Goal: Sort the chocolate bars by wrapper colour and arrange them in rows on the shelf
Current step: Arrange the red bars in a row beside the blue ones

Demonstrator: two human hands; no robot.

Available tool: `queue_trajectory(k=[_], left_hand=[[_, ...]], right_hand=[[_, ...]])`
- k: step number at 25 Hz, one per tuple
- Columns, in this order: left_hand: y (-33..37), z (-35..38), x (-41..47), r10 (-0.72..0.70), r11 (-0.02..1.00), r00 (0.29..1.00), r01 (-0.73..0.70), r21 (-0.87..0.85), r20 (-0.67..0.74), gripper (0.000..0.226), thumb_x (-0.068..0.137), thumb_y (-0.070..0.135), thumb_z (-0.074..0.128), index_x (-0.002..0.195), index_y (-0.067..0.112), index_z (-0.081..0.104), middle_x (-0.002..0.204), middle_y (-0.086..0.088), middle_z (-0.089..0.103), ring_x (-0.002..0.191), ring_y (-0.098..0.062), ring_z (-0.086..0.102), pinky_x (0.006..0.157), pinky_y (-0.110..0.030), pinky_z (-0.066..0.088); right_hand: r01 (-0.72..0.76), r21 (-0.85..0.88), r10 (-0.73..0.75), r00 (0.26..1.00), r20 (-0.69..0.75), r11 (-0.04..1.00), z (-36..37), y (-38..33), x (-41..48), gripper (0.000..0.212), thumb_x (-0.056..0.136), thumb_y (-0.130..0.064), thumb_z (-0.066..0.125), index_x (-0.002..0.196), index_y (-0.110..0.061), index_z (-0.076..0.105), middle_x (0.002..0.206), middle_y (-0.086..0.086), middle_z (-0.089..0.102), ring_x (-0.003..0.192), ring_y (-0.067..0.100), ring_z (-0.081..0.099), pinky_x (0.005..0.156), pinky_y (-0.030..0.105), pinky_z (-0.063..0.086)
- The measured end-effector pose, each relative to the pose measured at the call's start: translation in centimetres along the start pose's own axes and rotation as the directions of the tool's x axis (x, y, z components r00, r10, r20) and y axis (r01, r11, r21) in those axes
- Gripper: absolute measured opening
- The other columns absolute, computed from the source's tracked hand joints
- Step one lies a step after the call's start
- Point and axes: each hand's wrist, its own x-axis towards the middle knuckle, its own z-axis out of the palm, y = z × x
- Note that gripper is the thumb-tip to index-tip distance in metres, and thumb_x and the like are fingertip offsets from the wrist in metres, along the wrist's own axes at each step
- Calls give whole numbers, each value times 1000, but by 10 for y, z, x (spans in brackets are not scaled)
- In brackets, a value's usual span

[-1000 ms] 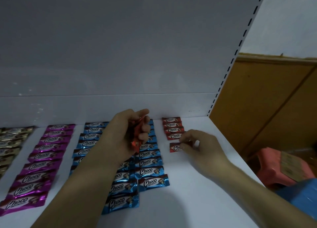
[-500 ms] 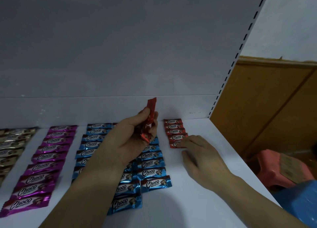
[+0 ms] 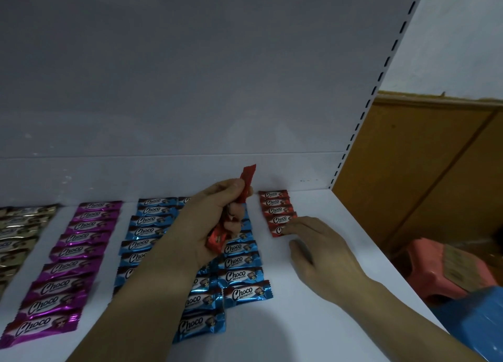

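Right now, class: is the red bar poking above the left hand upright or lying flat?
Roughly upright: the red bar rises from the left hand, crimped end pointing up, above the shelf.

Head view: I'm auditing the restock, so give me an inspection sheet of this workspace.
Surface: white shelf with a white back panel.
Job's things: gold row, purple row, blue rows partly behind the left arm, red row of five at right.
Clutter: nothing seen.
Hands: left hand grips held red bars; right hand flat, fingers touching the front red bar.
Cables: nothing seen.
Surroundings: wooden panel, pink stool at right.
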Motion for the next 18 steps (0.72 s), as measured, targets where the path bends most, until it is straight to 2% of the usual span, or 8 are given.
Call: queue_trajectory(k=[3,5,7,8,10,12,14,18], left_hand=[[-2,2,-7,138,912,990,-128,391,1,13,89,17,70,101,12,73,86,-11,72,52,-7,51,44,-19,43],[-4,5,-12,201,772,975,-214,598,90,8,89,18,73,96,19,77,77,-7,69,53,-7,54,48,-21,46],[-9,10,-12,244,687,958,-281,670,151,5,89,20,75,93,21,78,67,-1,65,52,-7,54,50,-21,47],[-11,12,-11,258,696,955,-290,657,148,5,90,20,73,93,19,77,67,-1,65,52,-8,53,50,-21,46],[-10,11,-7,236,827,971,-212,521,22,10,94,19,68,100,13,74,77,-4,67,52,-9,51,47,-22,44],[-3,6,-3,69,981,997,-64,181,-23,22,95,15,60,113,5,68,83,-7,64,55,-12,49,45,-24,41],[3,1,-1,-27,995,996,35,-93,88,38,87,8,48,121,1,63,85,-9,58,61,-15,51,49,-26,43],[-1,5,-3,-55,988,984,78,-136,170,30,89,2,55,118,1,63,88,-8,62,71,-14,60,50,-22,47]], right_hand=[[-164,287,201,974,-105,944,-20,-12,12,20,98,-33,61,117,-30,66,117,-17,66,108,1,61,87,17,50],[-233,635,295,955,9,736,-39,-25,35,20,95,-31,62,115,-29,65,104,-10,72,96,9,68,77,25,55],[-236,742,241,965,103,628,-45,-33,56,18,96,-14,65,110,-24,69,92,-1,75,87,18,72,73,30,59],[-210,732,225,971,79,648,-45,-34,60,19,94,-6,66,103,-22,71,89,-1,76,86,19,73,72,29,59],[-188,696,265,964,-3,693,-44,-28,54,21,89,-1,70,92,-23,72,90,-5,75,88,17,73,72,27,59],[-161,627,249,967,-55,762,-44,-10,31,21,86,-4,75,90,-24,72,93,-9,73,90,14,71,75,27,58],[-75,442,122,989,-79,894,-40,5,6,17,85,-9,76,89,-25,72,94,-13,70,89,11,69,76,24,56],[85,162,-93,995,40,983,-28,13,-14,30,80,3,65,95,-22,74,102,-15,66,98,4,63,84,19,53]])
